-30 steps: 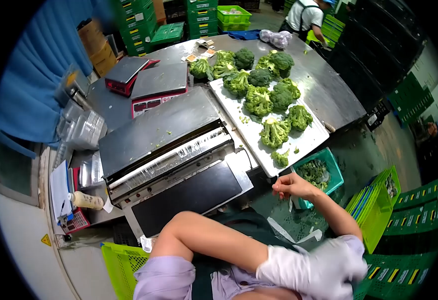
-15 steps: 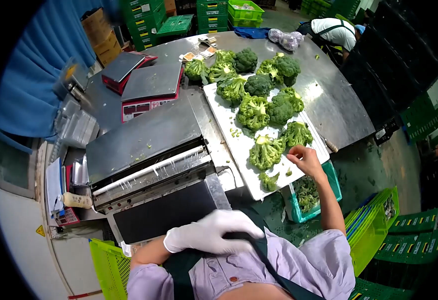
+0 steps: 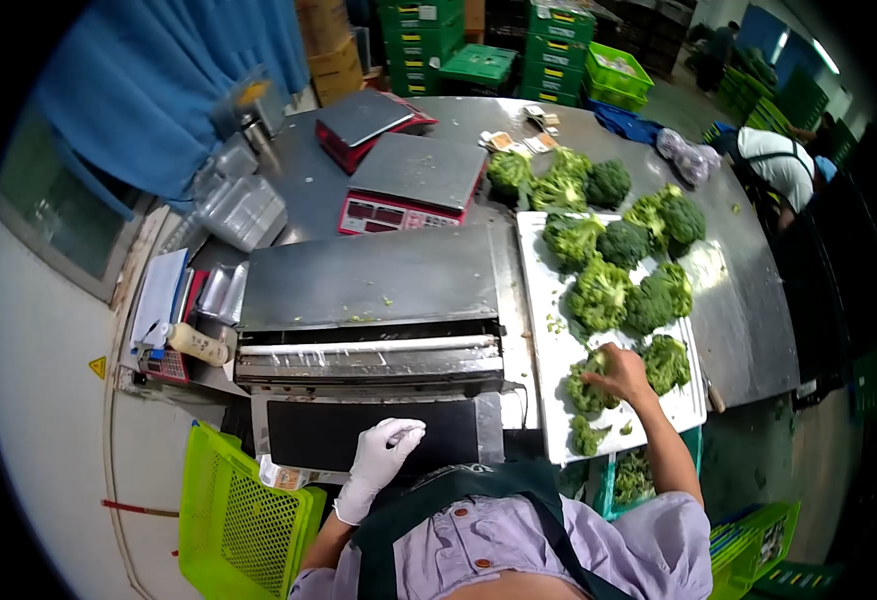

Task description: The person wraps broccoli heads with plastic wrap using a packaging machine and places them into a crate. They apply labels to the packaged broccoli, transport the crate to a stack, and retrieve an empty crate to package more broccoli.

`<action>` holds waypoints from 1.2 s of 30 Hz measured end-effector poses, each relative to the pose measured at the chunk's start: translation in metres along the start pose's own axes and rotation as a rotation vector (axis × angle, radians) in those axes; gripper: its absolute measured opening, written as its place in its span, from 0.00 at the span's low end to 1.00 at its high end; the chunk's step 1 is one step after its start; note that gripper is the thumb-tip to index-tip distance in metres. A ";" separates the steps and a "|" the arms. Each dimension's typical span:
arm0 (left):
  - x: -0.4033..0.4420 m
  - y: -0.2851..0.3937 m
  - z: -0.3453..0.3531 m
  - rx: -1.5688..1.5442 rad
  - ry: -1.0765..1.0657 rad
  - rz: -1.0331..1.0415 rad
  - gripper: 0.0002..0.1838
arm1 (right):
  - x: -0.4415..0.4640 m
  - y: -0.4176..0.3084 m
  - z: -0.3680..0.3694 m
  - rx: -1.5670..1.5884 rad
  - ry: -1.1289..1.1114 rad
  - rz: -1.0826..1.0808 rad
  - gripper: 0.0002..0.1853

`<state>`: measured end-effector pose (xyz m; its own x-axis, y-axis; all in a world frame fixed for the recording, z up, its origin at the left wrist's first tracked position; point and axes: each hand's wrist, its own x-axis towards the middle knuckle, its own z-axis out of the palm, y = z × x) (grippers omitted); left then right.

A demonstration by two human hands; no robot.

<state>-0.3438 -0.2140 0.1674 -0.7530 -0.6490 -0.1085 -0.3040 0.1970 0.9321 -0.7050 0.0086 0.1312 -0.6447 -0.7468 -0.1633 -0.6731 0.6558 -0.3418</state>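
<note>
My bare right hand [image 3: 618, 374] is at a broccoli head [image 3: 584, 396] near the front of the white cutting board [image 3: 550, 436]. Its thumb and fingers close on the stem side, partly hiding the head. A small broccoli floret [image 3: 586, 437] lies just in front, and another broccoli head [image 3: 666, 363] sits to the right. More broccoli heads [image 3: 603, 292] cover the board toward the back. In a white glove, my left hand [image 3: 382, 462] hovers by the black panel of the wrapping machine [image 3: 368, 290], fingers curled together with nothing visible in them.
Two red scales [image 3: 408, 175] stand behind the machine. A knife handle [image 3: 714, 397] is at the board's right edge. Below it, a teal-lined bin [image 3: 634, 474] holds trimmings. A green crate [image 3: 243, 530] stands at left. Another person [image 3: 778, 160] bends beyond the table.
My right hand has moved from beside the board's right edge onto the front broccoli head. My gloved left hand has moved away from my apron to the black panel. The view has turned left.
</note>
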 end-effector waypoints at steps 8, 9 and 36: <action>-0.010 -0.071 -0.008 0.294 0.378 0.161 0.01 | 0.060 -0.065 -0.085 0.432 0.412 -0.066 0.26; -0.007 -0.073 -0.007 0.322 0.407 0.212 0.02 | 0.078 -0.087 -0.098 0.434 0.468 -0.094 0.27; 0.005 -0.083 -0.018 0.289 0.415 0.299 0.06 | 0.396 -0.251 -0.041 0.222 0.150 -0.231 0.52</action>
<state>-0.3119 -0.2465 0.0960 -0.5568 -0.7563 0.3434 -0.3045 0.5705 0.7628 -0.8062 -0.4470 0.1903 -0.5417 -0.8373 0.0744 -0.7228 0.4187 -0.5498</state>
